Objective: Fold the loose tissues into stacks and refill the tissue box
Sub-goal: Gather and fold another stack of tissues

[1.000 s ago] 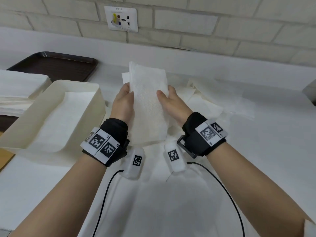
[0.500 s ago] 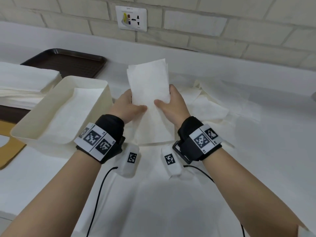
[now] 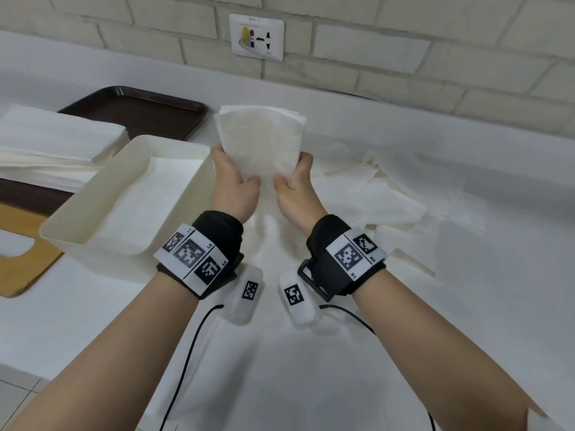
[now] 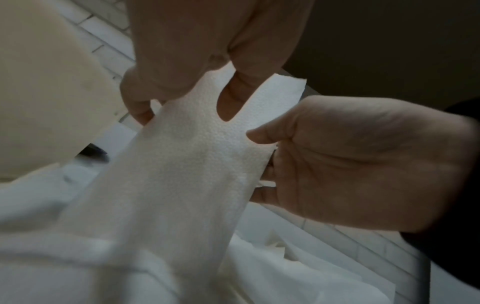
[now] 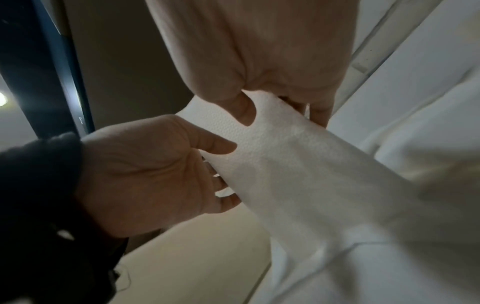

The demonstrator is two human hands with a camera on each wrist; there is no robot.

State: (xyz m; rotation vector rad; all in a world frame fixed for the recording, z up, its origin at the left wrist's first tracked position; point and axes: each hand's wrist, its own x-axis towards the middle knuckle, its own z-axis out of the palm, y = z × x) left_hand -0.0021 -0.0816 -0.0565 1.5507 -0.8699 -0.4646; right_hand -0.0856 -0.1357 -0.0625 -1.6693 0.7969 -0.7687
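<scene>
- White loose tissues (image 3: 389, 194) lie right of your hands; the cream tissue box (image 3: 174, 219) sits just left.
- Your left hand (image 3: 231, 188) and right hand (image 3: 295, 191) pinch the tissue stack (image 3: 259, 141), thumbs in front.

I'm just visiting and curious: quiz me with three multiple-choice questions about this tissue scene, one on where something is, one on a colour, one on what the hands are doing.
1. Where is the open cream plastic tissue box relative to the hands?
A. to the person's left
B. to the person's right
C. under the wall socket

2. What colour is the flat plastic tray behind the box?
A. white
B. dark brown
C. green

3. How is the folded white embossed tissue stack held?
A. lying flat inside the box
B. by one hand only
C. upright, gripped at both sides

Answers: 1 A, the box sits beside the left hand. 2 B, its ribbed surface is dark brown. 3 C, the left hand and right hand each pinch one edge above the table.
</scene>
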